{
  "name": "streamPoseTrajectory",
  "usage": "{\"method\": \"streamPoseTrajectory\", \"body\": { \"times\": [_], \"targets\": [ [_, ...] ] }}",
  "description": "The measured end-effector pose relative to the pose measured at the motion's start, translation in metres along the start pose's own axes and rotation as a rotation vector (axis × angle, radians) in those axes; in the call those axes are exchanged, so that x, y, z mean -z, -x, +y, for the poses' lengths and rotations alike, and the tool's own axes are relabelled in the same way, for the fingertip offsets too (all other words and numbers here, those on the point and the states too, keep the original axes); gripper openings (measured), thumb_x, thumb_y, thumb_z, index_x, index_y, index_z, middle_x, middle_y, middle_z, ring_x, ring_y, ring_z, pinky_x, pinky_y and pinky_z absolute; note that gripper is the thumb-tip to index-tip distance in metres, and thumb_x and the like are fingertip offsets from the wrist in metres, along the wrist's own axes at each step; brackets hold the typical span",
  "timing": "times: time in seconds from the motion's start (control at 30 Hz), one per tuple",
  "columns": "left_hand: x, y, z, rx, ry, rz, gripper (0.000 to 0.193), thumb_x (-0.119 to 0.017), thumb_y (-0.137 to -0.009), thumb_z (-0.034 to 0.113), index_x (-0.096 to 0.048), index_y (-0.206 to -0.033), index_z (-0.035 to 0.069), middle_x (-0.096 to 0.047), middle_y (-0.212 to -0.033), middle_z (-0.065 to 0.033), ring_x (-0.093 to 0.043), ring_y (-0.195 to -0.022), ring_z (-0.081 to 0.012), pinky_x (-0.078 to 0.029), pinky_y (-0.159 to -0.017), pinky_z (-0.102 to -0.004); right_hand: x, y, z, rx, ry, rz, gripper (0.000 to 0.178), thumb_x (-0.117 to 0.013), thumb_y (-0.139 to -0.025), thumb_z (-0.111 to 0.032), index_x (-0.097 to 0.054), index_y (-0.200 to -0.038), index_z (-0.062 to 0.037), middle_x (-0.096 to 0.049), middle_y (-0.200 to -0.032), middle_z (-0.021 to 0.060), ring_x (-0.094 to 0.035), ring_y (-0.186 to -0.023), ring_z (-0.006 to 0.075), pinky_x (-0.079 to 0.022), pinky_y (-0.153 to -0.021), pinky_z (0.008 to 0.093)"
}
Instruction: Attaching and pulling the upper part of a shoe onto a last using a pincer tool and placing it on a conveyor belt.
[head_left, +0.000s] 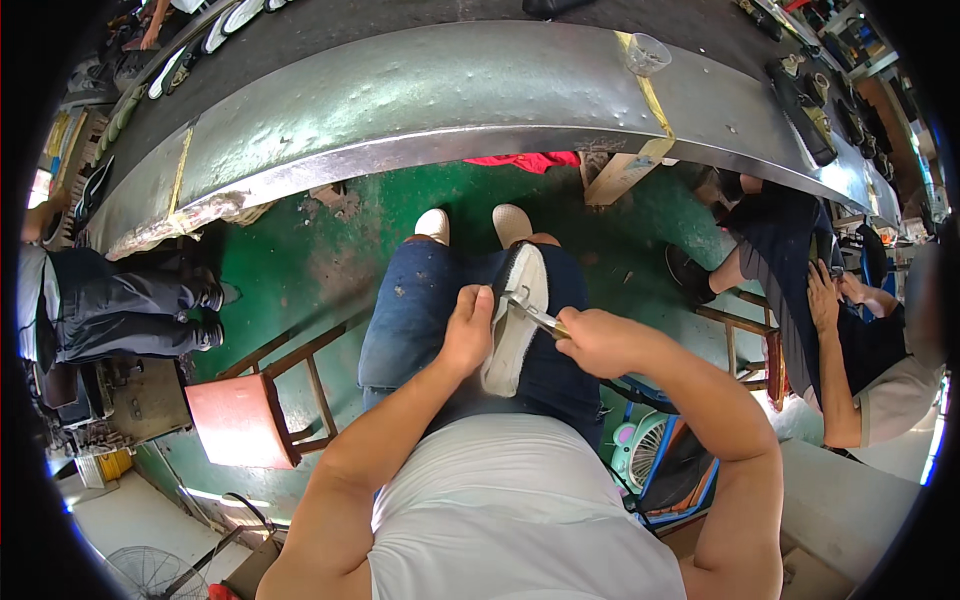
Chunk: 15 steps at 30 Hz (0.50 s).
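Across my lap lies a shoe upper [513, 352] with its pale underside turned up and a dark edge at the far end. My left hand [470, 328] is closed around its left side, thumb along the edge. In my right hand [610, 343] is a metal pair of pliers [538, 316], gripped by the handles. The jaws of the pliers rest on the left edge of the upper, close to my left thumb. Whether the jaws pinch any material is too small to tell.
A long metal-edged bench [400, 95] curves across in front, with a clear plastic cup [647, 55] on it. A stool with a pink seat [238, 420] stands at left, a small green fan [640, 450] at right. Co-workers sit at right [870, 350] and stand at left [120, 310].
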<state>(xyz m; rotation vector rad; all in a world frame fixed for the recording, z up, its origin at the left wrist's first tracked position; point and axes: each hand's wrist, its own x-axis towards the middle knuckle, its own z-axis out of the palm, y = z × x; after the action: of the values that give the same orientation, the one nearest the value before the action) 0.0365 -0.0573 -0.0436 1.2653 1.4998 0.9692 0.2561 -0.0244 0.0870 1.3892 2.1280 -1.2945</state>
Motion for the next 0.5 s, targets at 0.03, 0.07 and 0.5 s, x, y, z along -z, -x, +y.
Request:
{"method": "streamPoseTrajectory", "body": {
  "times": [0.03, 0.07, 0.5],
  "targets": [
    [-0.005, -0.003, -0.016, 0.424, 0.427, -0.064, 0.027, -0.054, -0.103, 0.030, -0.055, -0.116, 0.006, -0.060, -0.125, -0.0106, -0.054, -0.121, -0.0179, -0.046, -0.096, -0.0380, -0.017, -0.006, 0.005, 0.004, -0.001, -0.005, 0.025, -0.056, -0.098, -0.023, -0.056, -0.108, -0.0004, -0.066, -0.088, 0.0213, -0.066, -0.080, 0.0365, -0.050, -0.069, 0.0468],
    [0.001, -0.006, -0.022, 0.512, 0.642, -0.167, 0.053, -0.053, -0.104, 0.038, -0.038, -0.143, 0.007, -0.049, -0.142, -0.0072, -0.044, -0.130, -0.0162, -0.039, -0.105, -0.0342, -0.032, -0.010, 0.008, 0.045, -0.074, 0.099, 0.024, -0.057, -0.097, -0.023, -0.057, -0.104, -0.0004, -0.066, -0.085, 0.0206, -0.066, -0.079, 0.0370, -0.050, -0.069, 0.0466],
    [-0.001, -0.017, 0.008, 0.404, 0.461, -0.332, 0.072, -0.072, -0.094, 0.033, -0.037, -0.151, 0.006, -0.059, -0.131, -0.0087, -0.057, -0.117, -0.0178, -0.047, -0.099, -0.0322, -0.089, -0.003, 0.049, -0.031, -1.455, -0.206, 0.043, -0.057, -0.100, -0.020, -0.051, -0.134, 0.0060, -0.065, -0.122, 0.0155, -0.067, -0.103, 0.0212, -0.062, -0.072, 0.0346]
  ]
}}
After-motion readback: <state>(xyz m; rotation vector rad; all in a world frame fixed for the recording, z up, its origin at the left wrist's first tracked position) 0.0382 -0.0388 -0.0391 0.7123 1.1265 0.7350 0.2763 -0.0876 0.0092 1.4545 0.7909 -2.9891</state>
